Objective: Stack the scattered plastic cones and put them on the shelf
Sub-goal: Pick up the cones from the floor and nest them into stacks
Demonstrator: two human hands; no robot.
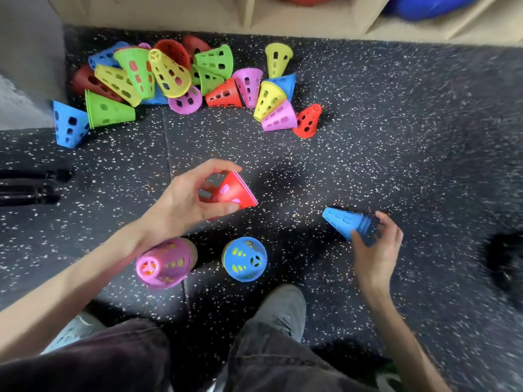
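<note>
Nearest the camera, dark trousers [268, 360] and a grey shoe [285, 309] stand on the speckled black rubber floor [396, 123]. Just ahead of the shoe, two short stacks of cones stand upright side by side: a pink-topped stack [164, 263] partly under the left forearm, and a blue-topped stack [244, 258] with yellow showing through its holes.

Beyond them, the left hand [186, 199] curls its fingers and thumb around a red cone [235, 190] held tilted above the floor, with pink visible through its holes and at its rim. To the right, the right hand [373, 244] grips the wide end of a nested blue cone stack [346, 222], whose narrow tip points left; several rims show at the base.

Farther on lies the scattered pile of cones [181, 77] in red, yellow, green, blue and pink, most on their sides, heaped near the left wall and trailing right to a lone red cone [308, 120]. Behind the pile runs the pale wooden shelf [254, 21], with a blue ball [424, 5] in one compartment.
</note>
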